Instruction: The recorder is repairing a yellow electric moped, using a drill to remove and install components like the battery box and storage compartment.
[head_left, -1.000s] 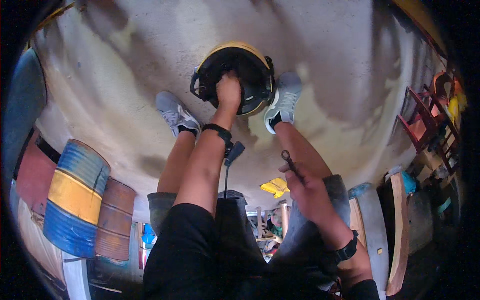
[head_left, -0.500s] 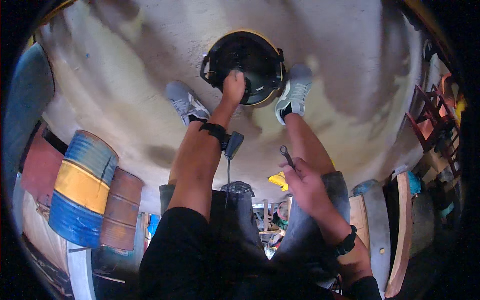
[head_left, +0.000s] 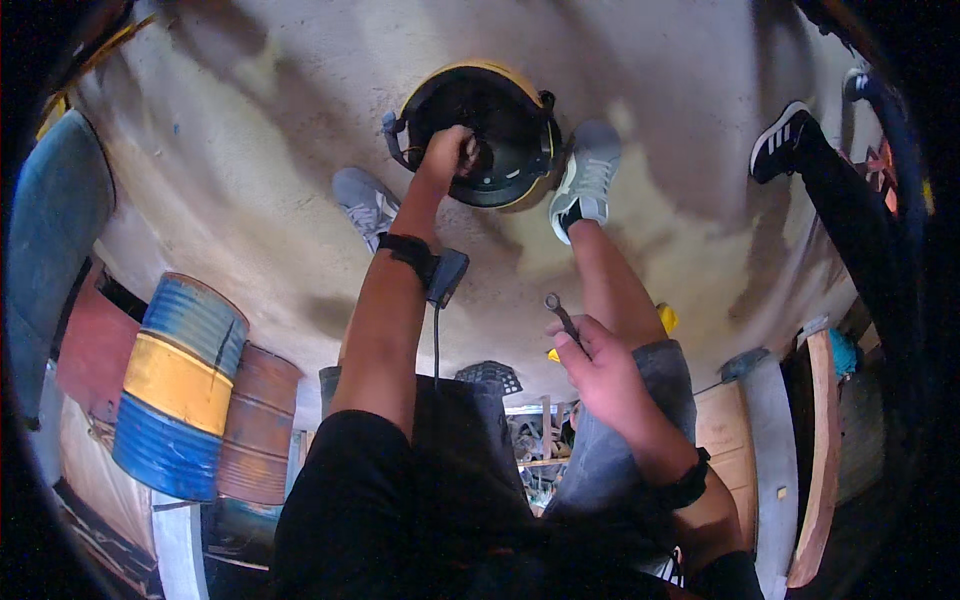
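A round black hollow housing [head_left: 510,187] with a yellow outer edge sits on the floor between my shoes. It leans to one side, and a black bracket or handle sticks out at its left. My left hand [head_left: 452,152] reaches inside it with the fingers curled; what they grip, if anything, is hidden. Over my right thigh, well apart from the housing, my right hand [head_left: 598,368] is closed around a ring-end wrench [head_left: 562,312]. The wrench's ring end points up and away from me.
A blue and yellow drum [head_left: 182,385] and a rusty drum [head_left: 258,425] stand at the left. Another person's dark-clad leg and shoe [head_left: 780,142] are on the floor at the right. Wooden boards [head_left: 818,460] stand at the lower right. A yellow object [head_left: 667,318] lies by my right leg.
The housing has tilted, showing more of its yellow outside at the far edge. My left hand has shifted slightly left within it. Another person's leg has come into view at the right.
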